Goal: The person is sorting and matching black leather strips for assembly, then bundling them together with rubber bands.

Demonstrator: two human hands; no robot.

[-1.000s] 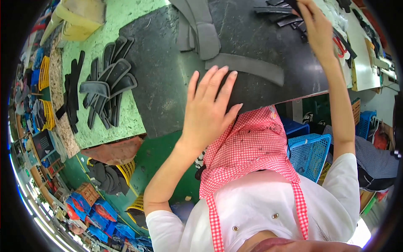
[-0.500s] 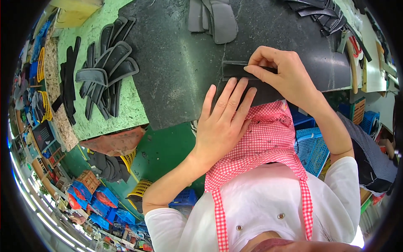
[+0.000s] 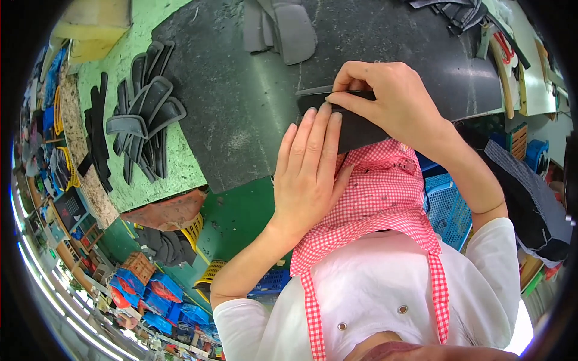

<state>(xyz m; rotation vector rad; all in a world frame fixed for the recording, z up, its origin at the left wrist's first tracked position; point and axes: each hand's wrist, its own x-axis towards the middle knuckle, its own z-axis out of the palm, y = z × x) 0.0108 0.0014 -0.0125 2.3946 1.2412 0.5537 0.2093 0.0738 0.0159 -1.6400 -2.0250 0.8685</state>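
A black strip of sheet material [image 3: 308, 104] with a raised lighter edge lies at the near side of a dark work mat [image 3: 229, 120]. My right hand [image 3: 388, 99] pinches that upper edge between thumb and fingers, its curled fingers partly hiding the strip. Flat and stretched out, my left hand [image 3: 310, 159] rests its fingertips on the strip's lower side, close to the right thumb. Beyond both hands sits a small stack of grey rounded pads [image 3: 280, 30].
On the green tabletop at left lie a pile of black curved padded pieces [image 3: 147, 111] and dark narrow strips [image 3: 96, 132]. More black pieces [image 3: 448, 13] and red-handled scissors [image 3: 504, 48] are at the far right. A blue basket [image 3: 447, 207] stands below the table edge.
The left hand's fingers have drawn closer together and moved up nearer the right thumb. The right hand still pinches the strip's edge. The whole view has shifted slightly.
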